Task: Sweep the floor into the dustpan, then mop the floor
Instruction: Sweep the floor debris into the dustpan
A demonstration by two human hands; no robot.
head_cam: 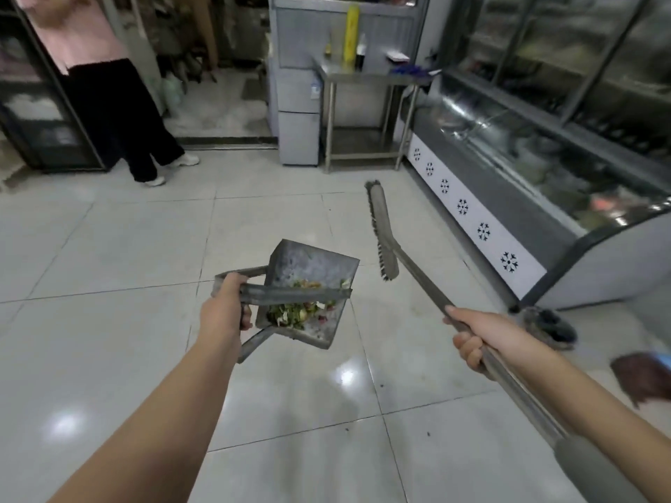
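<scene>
Over floor [109, 248] | my left hand [225, 310] grips dustpan [312, 270] holding scraps [297, 314] | right hand [483, 335] grips broom [385, 237], head at 1 o'clock

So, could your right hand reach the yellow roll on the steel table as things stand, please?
Probably not: the right hand grips the broom, and the yellow roll stands on the steel table well beyond the arm's stretch.

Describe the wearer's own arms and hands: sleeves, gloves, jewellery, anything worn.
Both forearms are bare right down to the frame's edge; no sleeve shows. The left hand and the right hand wear no gloves. No watch, bracelet or ring is visible on either wrist or on the fingers that show. The nails look short and unpainted, though the picture is slightly soft.
</scene>
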